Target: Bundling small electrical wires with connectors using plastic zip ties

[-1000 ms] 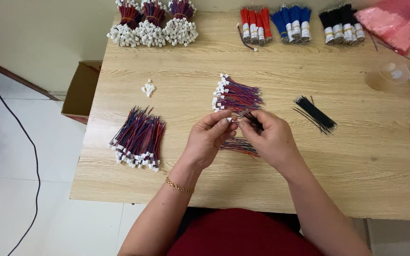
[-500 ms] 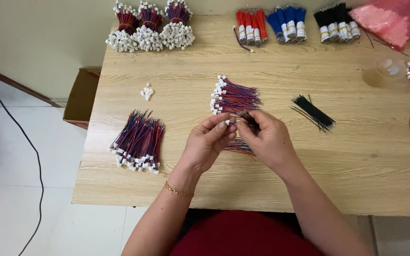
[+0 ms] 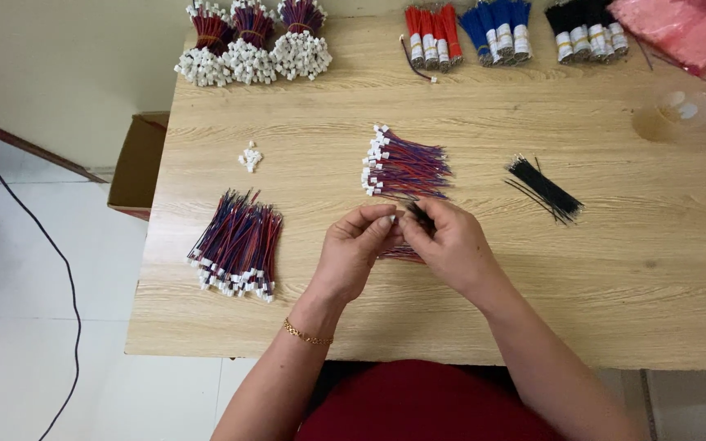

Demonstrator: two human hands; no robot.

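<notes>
My left hand [image 3: 355, 249] and my right hand [image 3: 448, 242] meet over the middle of the wooden table [image 3: 533, 310]. The left fingertips pinch a small white connector on a red-and-blue wire piece [image 3: 394, 220]. The right fingers grip a thin black wire [image 3: 420, 216] against it. Under my hands lies a small bunch of the same wires [image 3: 402, 253]. Just beyond them sits a pile of red-and-blue wires with white connectors [image 3: 402, 167].
A larger wire pile [image 3: 237, 243] lies at the left, loose white connectors [image 3: 249, 156] behind it. Black wires [image 3: 542, 189] lie to the right. Bundled wires [image 3: 251, 41] and red, blue, black bundles [image 3: 500, 31] line the far edge. A cardboard box [image 3: 136, 167] stands on the floor.
My hands have stayed together at the same spot, with only small finger movements on the connector and the black wire.
</notes>
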